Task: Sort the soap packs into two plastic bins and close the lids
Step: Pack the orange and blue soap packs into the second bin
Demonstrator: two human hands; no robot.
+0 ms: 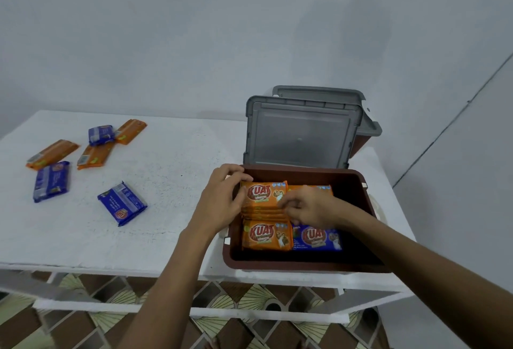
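- Reaches with both bare hands into the near brown bin [305, 266], set at the right end of the white table [166, 170]
- Curls the left hand [222, 198] round the left edge of the top orange pack [261, 194], the front of an upright stack at the back left inside the near brown bin, fingertips hooked over its upper corner
- Pinches the right edge of that same pack with the right hand [308, 207], fingers bent, knuckles up
- Shows a flat orange pack [266, 234] face up at the front left inside the near brown bin, touching the foot of the stack
- Shows a boxed blue pack [316, 237] just beside it on the right, also face up, partly under the right wrist
- Shows a rear orange pack [319, 189] at the back right of the near brown bin, mostly hidden behind the right hand
- Has the grey lid [299, 137] swung up nearly upright along the back rim of the near brown bin
- Sets the second bin [361, 145] directly behind that lid, its own far lid [319, 93] apparently tilted up too
- Spreads three loose orange packs [52, 154] and three loose blue packs [122, 202] well to the left of the near brown bin, on the tabletop
- Takes in a patterned floor [249, 307] below the near brown bin, under the table frame
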